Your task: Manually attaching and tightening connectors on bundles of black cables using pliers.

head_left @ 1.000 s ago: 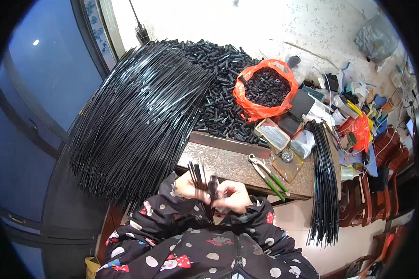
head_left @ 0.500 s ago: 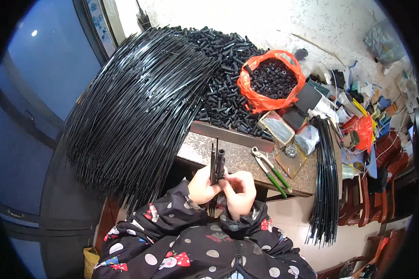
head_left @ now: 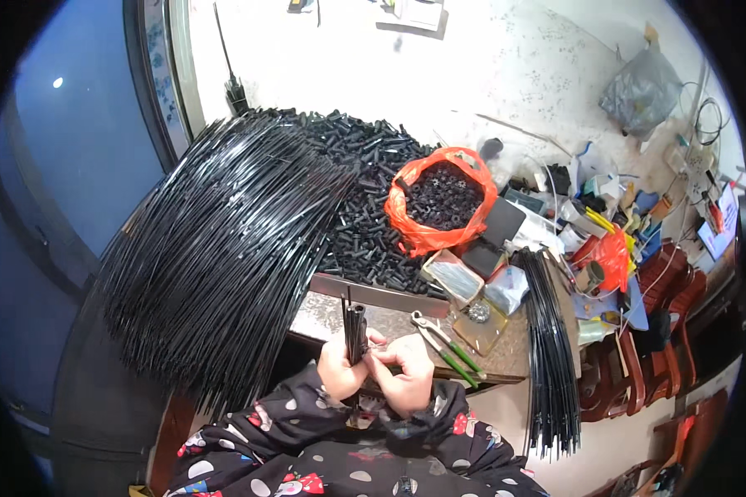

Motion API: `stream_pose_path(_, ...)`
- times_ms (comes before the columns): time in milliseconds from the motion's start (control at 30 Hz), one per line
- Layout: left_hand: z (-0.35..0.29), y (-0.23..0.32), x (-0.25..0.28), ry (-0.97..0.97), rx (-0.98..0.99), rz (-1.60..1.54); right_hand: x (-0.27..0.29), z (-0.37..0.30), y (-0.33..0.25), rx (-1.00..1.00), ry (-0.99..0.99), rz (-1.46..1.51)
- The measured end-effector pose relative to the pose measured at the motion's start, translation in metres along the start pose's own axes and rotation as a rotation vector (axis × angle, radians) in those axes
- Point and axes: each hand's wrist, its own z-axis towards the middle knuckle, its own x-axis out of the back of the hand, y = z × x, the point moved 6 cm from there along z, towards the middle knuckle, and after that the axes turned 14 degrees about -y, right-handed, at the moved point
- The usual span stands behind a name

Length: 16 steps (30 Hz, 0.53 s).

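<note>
Upright in my left hand [head_left: 340, 374] is a small bunch of thin black umbrella ribs [head_left: 346, 319], together with a short black plastic tube [head_left: 358, 321] whose open end faces up. My left fingers are wrapped round them. Against the lower part of the tube, my right hand [head_left: 404, 377] is closed in a pinch of thumb and forefinger; what lies between those fingertips is too small to make out. Both hands are just off the table's front edge. Nearest to the right hand lie pincers [head_left: 446, 346] with green handles.
A large heap of black ribs [head_left: 215, 257] covers the left side. Black tubes [head_left: 369, 240] are piled behind a metal bar [head_left: 381, 296]. An orange-red bag [head_left: 402, 228] holds small black parts. Right of it stand a box of thin pins [head_left: 453, 277] and another rib bundle [head_left: 549, 356].
The view has tilted up and shifted, so everything sits lower and further left. Both hands stay at the tube and ribs; the right fingers have shifted slightly beside the tube.
</note>
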Motion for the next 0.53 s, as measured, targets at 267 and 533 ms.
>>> stream_pose_path(267,-0.014,0.066,0.024,-0.078,-0.071,-0.303,0.048,-0.037,0.0,0.18,-0.025,-0.482)
stream_pose_path(533,-0.017,0.096,0.008,-0.183,-0.012,-0.001,0.034,-0.115,0.094,-0.594,-0.384,-0.853)
